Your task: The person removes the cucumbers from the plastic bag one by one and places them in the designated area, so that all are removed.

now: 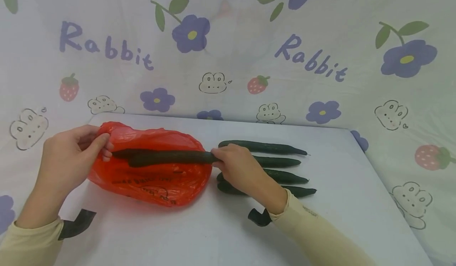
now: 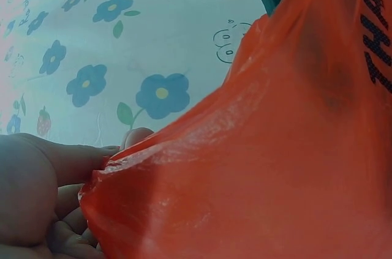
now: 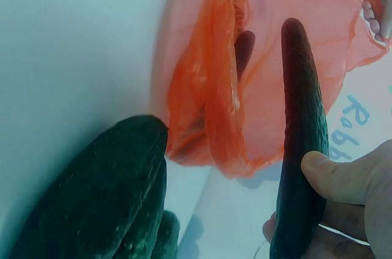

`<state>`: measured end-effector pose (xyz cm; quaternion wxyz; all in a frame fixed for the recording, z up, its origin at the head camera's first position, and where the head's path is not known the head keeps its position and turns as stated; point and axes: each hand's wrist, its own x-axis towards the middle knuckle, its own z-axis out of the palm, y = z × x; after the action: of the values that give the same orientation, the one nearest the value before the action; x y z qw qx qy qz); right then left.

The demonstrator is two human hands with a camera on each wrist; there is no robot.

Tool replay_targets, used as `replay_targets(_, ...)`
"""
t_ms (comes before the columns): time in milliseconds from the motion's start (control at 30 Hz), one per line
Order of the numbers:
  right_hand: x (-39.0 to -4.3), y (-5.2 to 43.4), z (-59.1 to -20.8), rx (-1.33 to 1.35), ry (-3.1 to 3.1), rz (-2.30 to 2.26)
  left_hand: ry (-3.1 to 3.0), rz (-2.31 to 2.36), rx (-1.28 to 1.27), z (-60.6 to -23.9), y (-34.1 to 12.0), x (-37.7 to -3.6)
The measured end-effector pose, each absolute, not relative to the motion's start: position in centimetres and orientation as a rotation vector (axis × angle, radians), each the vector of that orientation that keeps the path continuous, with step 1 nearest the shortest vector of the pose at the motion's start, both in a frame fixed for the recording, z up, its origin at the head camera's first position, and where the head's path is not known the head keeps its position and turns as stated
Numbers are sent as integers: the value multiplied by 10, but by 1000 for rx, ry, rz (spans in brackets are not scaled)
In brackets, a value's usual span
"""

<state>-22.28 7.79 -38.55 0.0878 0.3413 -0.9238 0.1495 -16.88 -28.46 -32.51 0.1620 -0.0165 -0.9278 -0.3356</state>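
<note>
- The red bag [image 1: 156, 175] lies on the white table [image 1: 356, 202]; every place below is given from the bag
- Left hand [image 1: 67, 159] pinches the bag's left rim between thumb and curled fingers, holding its mouth up
- Right hand [image 1: 238, 167] is just off the bag's right edge, thumb and fingers wrapped round the end of a cucumber [image 1: 171, 158]
- That cucumber lies across the top of the bag, its far tip near the left hand; a dark long shape shows just behind it at the mouth, and I cannot tell whether it is another cucumber or a shadow
- Four more cucumbers [image 1: 274, 163] lie in a row to the right of the bag, side by side; the right hand and wrist cover their near ends
- Count: one bag, five sure cucumbers, two hands
- Black print runs along the bag's front; the left wrist view shows letters like "THAN", the rest unreadable
- Behind the bag hangs a cloth [image 1: 228, 60] with purple flowers, strawberries, rabbits and the word "Rabbit" twice
</note>
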Motion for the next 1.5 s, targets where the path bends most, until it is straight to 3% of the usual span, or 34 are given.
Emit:
replay_targets(367, -217, 96, -384, 925, -2779, 466, -2653, -957, -49, -329, -286, -167)
replay_targets(1500, -184, 165, -385, 994, -2559, 511, -2663, -952, -49, -329, -286, -168)
